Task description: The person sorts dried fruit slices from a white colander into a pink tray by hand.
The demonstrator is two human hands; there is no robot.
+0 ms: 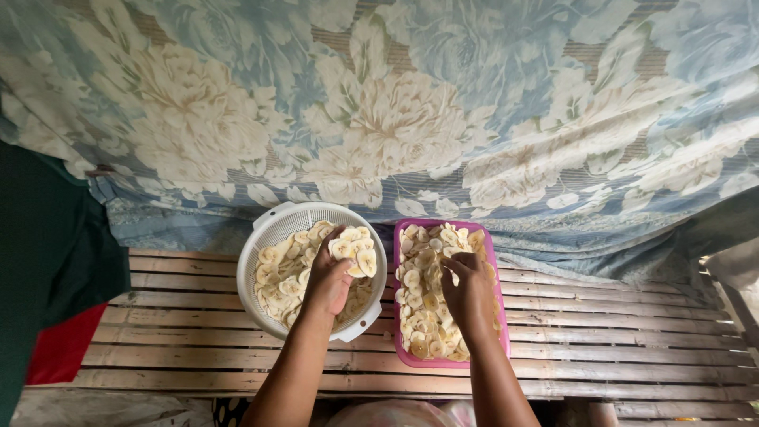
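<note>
A round white colander [265, 237] holds several pale banana slices [281, 277]. My left hand [328, 278] hovers over its right side, fingers curled on a small stack of slices [353, 255]. To its right stands a pink rectangular basket [496, 273], also full of banana slices [423, 304]. My right hand [470, 294] rests palm down in this basket, fingers closed among the slices near its upper middle.
Both containers sit on a slatted bamboo bench [617, 332]. A blue and white floral cloth [443, 119] hangs behind as a backdrop. A dark green cloth [47, 253] and a red one [63, 348] lie at the left.
</note>
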